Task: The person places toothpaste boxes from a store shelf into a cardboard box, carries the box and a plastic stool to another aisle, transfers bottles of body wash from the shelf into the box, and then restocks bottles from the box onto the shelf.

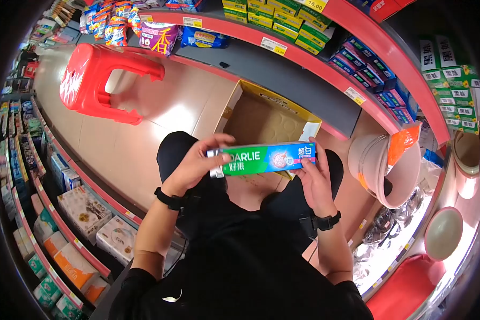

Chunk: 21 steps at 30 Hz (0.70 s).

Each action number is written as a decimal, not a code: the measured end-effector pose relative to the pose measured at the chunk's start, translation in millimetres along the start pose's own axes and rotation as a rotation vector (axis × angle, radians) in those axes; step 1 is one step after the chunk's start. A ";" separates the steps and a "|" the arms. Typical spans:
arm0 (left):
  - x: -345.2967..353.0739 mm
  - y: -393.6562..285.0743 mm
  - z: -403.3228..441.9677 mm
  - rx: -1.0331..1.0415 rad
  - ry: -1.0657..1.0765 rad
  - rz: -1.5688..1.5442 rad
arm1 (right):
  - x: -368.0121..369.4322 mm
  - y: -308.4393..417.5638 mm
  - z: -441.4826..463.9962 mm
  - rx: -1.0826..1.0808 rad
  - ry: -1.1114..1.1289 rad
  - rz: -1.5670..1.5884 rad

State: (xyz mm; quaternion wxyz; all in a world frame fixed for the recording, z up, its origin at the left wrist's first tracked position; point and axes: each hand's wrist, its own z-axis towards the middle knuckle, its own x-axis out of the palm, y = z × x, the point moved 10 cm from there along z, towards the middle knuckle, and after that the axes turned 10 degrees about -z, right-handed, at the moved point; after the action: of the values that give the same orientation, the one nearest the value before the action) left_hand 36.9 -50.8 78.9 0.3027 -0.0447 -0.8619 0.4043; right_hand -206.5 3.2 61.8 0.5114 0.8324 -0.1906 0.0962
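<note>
A green and blue toothpaste box marked DARLIE is held level above my knees, its printed face up. My left hand grips the box's left end, thumb over the front. At the other end, my right hand closes on the lower right corner with thumb and fingers. Just beyond the toothpaste box, an open cardboard carton sits on the floor between my knees and the shelf. Its visible inside holds nothing, but its near part is hidden behind the toothpaste box and my hands.
A red plastic stool lies on its side at the far left. Ahead, a shelf carries yellow-green boxes and dark blue boxes. Pale stacked bins stand to the right. Tissue packs fill the left shelves.
</note>
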 end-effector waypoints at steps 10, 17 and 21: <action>-26.7 -14.0 -4.4 0.283 -0.321 -0.220 | 6.9 6.7 -9.3 -0.052 -0.102 -0.070; -29.8 -12.2 -0.3 0.256 -0.328 -0.194 | 3.3 0.0 -7.7 -0.037 -0.108 -0.091; -34.7 -8.1 2.0 0.260 -0.361 -0.203 | 1.5 -10.2 -8.2 -0.005 -0.108 -0.082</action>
State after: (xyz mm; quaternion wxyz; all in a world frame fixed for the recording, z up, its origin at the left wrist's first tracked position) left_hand 65.3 -68.7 66.9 0.1862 0.1547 -0.8427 0.4809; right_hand -200.6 14.2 57.8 0.5061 0.8421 -0.1839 0.0298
